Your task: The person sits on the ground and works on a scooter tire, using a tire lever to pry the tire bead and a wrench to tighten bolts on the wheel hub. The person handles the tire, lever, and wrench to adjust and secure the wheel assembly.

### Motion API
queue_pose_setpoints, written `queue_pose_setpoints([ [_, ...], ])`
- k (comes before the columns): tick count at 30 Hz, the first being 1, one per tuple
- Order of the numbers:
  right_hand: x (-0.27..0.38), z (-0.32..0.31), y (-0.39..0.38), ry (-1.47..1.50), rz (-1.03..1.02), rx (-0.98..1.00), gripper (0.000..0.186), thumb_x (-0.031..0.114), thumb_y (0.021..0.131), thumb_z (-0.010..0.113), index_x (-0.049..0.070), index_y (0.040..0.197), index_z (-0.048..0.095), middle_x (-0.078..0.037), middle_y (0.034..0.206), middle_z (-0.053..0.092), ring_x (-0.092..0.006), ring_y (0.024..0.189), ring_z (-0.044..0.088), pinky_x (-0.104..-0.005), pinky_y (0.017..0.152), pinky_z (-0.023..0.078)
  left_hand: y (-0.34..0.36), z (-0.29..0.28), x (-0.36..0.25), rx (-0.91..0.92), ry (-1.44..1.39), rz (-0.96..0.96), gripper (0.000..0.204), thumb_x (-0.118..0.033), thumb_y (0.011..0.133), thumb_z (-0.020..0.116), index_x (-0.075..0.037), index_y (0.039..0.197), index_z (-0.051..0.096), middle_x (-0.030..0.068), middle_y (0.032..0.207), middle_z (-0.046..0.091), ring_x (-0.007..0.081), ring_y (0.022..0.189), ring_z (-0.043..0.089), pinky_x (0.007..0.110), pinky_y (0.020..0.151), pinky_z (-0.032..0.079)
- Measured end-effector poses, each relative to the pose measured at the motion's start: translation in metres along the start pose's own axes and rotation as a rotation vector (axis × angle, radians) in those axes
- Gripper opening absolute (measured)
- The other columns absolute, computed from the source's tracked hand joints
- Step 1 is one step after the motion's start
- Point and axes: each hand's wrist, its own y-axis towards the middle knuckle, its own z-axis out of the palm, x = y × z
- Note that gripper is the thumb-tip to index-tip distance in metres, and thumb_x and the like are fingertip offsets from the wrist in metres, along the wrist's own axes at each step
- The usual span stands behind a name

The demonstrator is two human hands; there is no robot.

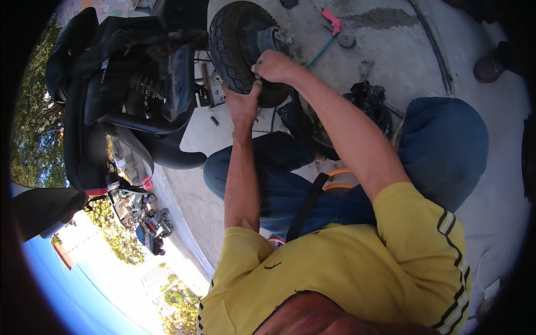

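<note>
A scooter wheel with a black treaded tire (227, 53) stands upright in front of me, its grey metal hub (268, 39) facing right. My left hand (243, 104) grips the tire's lower edge, thumb up along the near sidewall and fingers hidden behind the tread. Just above it, my right hand (274, 67) is closed in a pinch against the rim. What its fingertips hold, if anything, is too small to make out. Close by on the left is the black scooter (134, 84), tipped in this view.
A pink air gun (333, 22) on a blue hose lies beyond the wheel, beside a dark round part (346, 41). A wrench (364, 68) and a black plastic bag (371, 106) lie near my right forearm. Another person's shoe (489, 70) is at far right.
</note>
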Motion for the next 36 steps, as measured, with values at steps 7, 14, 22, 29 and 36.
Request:
queue_pose_setpoints([
  [7,0.011,0.014,-0.043,-0.208,-0.132,-0.166,0.027,0.026,0.097,0.061,0.003,0.099,0.076,-0.026,0.093,0.073,-0.0451,0.094,0.07,-0.0526,0.085,0.055,0.008,-0.012,0.003,0.013,0.063,0.033,0.087,-0.033,0.075,0.087,0.012,0.136,0.045,0.0312,0.12,0.068,0.0404,0.112,0.068,0.043,0.098,0.052],
  [14,0.009,0.028,-0.055,-0.287,-0.195,-0.307,0.021,0.023,0.093,0.068,0.003,0.093,0.075,-0.02,0.087,0.075,-0.0396,0.085,0.074,-0.0489,0.076,0.061,0.011,-0.012,0.003,0.046,0.027,0.05,0.082,-0.03,0.075,0.087,0.011,0.134,0.047,0.0281,0.118,0.069,0.0353,0.108,0.07,0.041,0.096,0.053],
  [22,0.002,0.035,-0.055,-0.256,-0.169,-0.336,0.021,0.022,0.093,0.068,0.003,0.095,0.074,-0.021,0.085,0.074,-0.0404,0.082,0.074,-0.0491,0.073,0.061,0.011,-0.015,-0.002,0.125,-0.078,-0.016,0.071,-0.017,0.077,0.084,0.007,0.135,0.052,0.019,0.127,0.065,0.0264,0.114,0.062,0.038,0.103,0.048],
  [29,-0.004,0.04,-0.056,-0.262,-0.186,-0.333,0.018,0.02,0.095,0.065,0.003,0.094,0.071,-0.023,0.084,0.074,-0.0421,0.08,0.073,-0.0509,0.071,0.06,0.014,-0.016,0.005,0.125,-0.066,0.01,0.067,-0.016,0.077,0.084,0.006,0.133,0.054,0.0174,0.123,0.067,0.0251,0.111,0.064,0.037,0.101,0.049],
  [36,-0.007,0.042,-0.063,-0.183,-0.189,-0.338,0.02,0.019,0.099,0.059,0.002,0.093,0.066,-0.028,0.077,0.069,-0.048,0.076,0.068,-0.0568,0.069,0.055,0.015,-0.016,0.012,0.138,-0.08,0.017,0.062,-0.011,0.078,0.084,0.007,0.131,0.056,0.0156,0.12,0.068,0.0229,0.108,0.064,0.036,0.1,0.05],
])
